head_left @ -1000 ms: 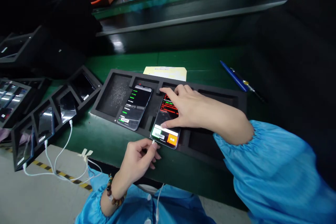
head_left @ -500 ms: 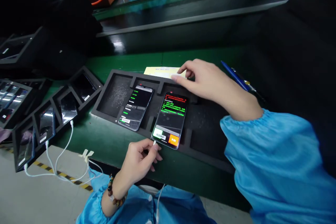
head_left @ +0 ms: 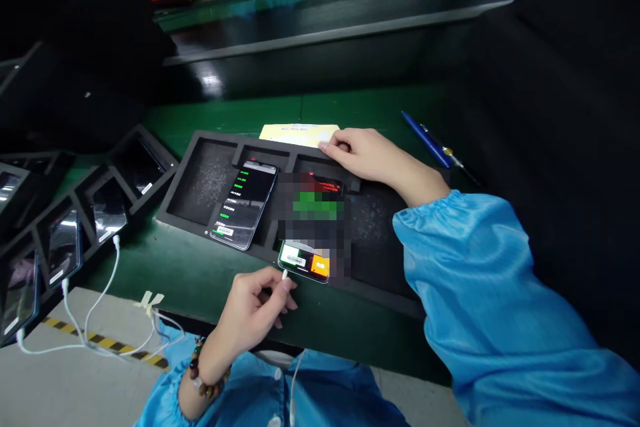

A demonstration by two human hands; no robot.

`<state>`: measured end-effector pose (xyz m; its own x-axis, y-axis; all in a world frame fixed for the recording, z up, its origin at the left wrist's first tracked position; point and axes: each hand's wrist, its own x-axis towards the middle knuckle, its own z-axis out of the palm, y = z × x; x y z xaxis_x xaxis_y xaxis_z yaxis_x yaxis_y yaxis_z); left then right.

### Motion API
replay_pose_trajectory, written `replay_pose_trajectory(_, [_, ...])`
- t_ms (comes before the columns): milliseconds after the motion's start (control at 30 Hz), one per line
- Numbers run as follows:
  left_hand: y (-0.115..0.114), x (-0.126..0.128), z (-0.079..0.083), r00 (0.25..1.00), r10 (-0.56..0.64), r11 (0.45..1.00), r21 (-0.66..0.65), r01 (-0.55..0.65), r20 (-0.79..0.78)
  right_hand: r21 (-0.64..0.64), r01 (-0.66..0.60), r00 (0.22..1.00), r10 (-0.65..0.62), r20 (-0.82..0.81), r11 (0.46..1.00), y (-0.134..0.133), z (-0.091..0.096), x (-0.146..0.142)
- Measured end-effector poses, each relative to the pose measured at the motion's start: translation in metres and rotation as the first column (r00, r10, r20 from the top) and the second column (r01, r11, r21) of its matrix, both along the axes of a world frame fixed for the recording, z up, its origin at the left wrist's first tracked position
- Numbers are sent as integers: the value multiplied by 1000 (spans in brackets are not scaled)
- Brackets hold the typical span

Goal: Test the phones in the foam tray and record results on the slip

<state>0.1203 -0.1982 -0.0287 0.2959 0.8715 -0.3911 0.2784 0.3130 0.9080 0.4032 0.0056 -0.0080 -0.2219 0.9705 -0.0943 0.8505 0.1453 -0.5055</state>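
A: How does the smartphone (head_left: 306, 255) under that left hand (head_left: 255, 307) look?

B: Face up, third compartment from the left in the black foam tray (head_left: 210, 180), lower end at the near rim. Blocky blur hides mid-screen; red text shows above, green below it, then a barcode label and an orange button.

A: And the fingers?

B: Left thumb and forefinger are clamped on a white plug (head_left: 285, 275) at the phone's bottom edge; I can't tell how far it's in. The right hand (head_left: 365, 152) is at the tray's far rim beside a yellow paper (head_left: 295, 134); I can't tell if its fingertips pinch anything.

A: Counts?

B: Two phones in this tray. Four more in the side tray (head_left: 167, 170), three with white cables (head_left: 117, 242) at their ends. Two pens (head_left: 425, 139), one paper.

A: Room to move?

B: Green bench (head_left: 350, 323) runs between the tray and the front edge, under the left hand. Another green band lies beyond the far rim, up to a dark ledge. The pens lie just past the right forearm.
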Motion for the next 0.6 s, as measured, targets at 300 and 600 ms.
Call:
replay_pose_trajectory(300, [0, 0, 1, 1000, -25, 1000, -17, 24, -15, 17, -22, 1000, 22, 13, 1000, 0, -5, 1])
replay_pose_trajectory(600, [-1, -2, -1, 997, -62, 998, 14, 63, -39, 12, -26, 999, 25, 25, 1000, 3, -9, 3])
